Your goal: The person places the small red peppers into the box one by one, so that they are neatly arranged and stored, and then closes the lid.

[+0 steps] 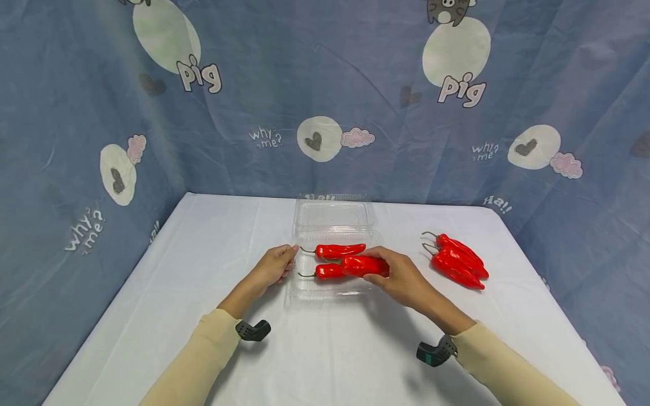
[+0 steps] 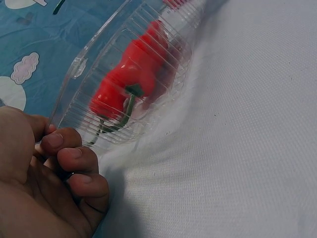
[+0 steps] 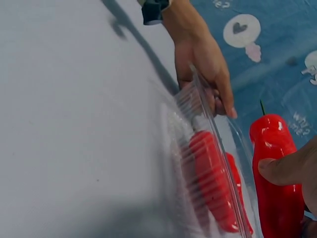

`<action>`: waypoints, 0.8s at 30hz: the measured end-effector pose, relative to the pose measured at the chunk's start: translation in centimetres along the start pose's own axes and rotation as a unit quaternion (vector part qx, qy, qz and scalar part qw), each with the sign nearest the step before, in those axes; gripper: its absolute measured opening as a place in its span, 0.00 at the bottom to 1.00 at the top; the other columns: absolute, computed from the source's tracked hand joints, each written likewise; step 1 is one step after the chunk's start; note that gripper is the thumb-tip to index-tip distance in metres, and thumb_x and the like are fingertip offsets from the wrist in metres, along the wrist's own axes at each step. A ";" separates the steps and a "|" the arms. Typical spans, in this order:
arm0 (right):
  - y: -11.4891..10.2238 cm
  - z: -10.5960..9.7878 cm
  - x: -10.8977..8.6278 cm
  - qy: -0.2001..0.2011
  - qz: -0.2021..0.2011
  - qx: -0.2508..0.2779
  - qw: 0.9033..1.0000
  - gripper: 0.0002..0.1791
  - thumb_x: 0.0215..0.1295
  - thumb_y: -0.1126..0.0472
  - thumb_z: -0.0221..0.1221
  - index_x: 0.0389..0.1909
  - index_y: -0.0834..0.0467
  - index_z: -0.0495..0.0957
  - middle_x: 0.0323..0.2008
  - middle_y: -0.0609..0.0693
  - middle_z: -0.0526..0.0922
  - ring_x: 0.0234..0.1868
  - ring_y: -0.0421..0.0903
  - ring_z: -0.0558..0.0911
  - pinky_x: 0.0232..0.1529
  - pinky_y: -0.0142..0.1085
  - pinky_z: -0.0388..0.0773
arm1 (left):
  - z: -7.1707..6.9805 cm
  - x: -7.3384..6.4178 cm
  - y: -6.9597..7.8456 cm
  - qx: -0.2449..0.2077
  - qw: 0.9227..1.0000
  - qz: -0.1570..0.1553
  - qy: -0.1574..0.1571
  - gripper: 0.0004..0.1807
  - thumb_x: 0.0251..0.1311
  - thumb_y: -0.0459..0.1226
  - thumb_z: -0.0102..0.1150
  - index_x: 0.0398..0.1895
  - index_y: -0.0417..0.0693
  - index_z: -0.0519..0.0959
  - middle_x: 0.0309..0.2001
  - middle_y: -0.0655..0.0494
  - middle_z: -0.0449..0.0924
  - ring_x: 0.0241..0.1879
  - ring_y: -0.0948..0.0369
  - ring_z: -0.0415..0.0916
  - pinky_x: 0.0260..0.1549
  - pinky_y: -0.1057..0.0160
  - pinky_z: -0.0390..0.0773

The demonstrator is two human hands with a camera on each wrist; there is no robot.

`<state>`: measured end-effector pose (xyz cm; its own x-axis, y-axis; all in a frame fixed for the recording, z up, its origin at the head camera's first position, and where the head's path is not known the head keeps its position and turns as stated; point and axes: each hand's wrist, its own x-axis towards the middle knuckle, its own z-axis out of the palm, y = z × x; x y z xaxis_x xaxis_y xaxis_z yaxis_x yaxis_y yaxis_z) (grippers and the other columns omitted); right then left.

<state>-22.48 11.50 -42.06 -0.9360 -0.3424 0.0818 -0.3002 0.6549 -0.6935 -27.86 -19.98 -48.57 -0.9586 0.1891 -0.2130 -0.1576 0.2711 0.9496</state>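
A clear plastic clamshell box [image 1: 330,294] lies with its lid tipped back, away from the person. Inside its base are two red peppers, a far one [image 1: 339,251] and a near one [image 1: 325,272]. My left hand [image 1: 274,266] pinches the box's left rim between thumb and curled fingers, as the left wrist view confirms. Over the box's right half, my right hand [image 1: 403,277] grips another red pepper [image 3: 276,148], its green stem pointing left in the head view. That held pepper partly covers the near one. In the right wrist view it is beside and above the rim.
Several red peppers [image 1: 457,262] lie in a pile on the white table [image 1: 315,349], right of the box. A blue printed cloth [image 1: 325,84] stands behind the table and along both sides. The raised lid [image 1: 334,215] reaches near the table's far edge.
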 end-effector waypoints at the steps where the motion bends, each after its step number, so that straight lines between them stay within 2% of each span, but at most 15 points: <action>1: -0.1 0.2 0.1 -0.003 -0.002 -0.001 1.000 0.27 0.60 0.62 0.72 0.60 0.48 0.78 0.55 0.47 0.81 0.52 0.47 0.79 0.53 0.44 0.80 | 0.0 0.0 0.0 -0.001 1.000 0.000 0.000 0.24 0.78 0.52 0.44 0.25 0.47 0.65 0.20 0.59 0.64 0.19 0.62 0.60 0.19 0.65 0.63; 14: -0.9 2.2 1.4 -0.031 -0.015 -0.022 0.999 0.26 0.58 0.65 0.73 0.58 0.52 0.79 0.56 0.48 0.81 0.56 0.48 0.78 0.61 0.45 0.75 | 0.1 -0.2 0.2 -0.005 1.000 0.004 -0.001 0.25 0.78 0.52 0.45 0.24 0.47 0.64 0.19 0.59 0.62 0.19 0.63 0.59 0.19 0.65 0.61; 24: -1.6 2.9 2.1 -0.074 -0.039 -0.048 0.995 0.24 0.58 0.65 0.72 0.56 0.54 0.80 0.53 0.48 0.83 0.52 0.47 0.79 0.57 0.44 0.76 | 0.1 -0.1 0.3 -0.001 1.000 0.004 0.004 0.25 0.78 0.52 0.46 0.24 0.47 0.65 0.18 0.59 0.62 0.19 0.62 0.59 0.18 0.65 0.61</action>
<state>-23.48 7.78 -42.85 -0.8738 -0.4858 0.0225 -0.3946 0.6813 -0.6166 -27.74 -19.81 -48.33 -0.9618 0.1832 -0.2036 -0.1505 0.2677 0.9517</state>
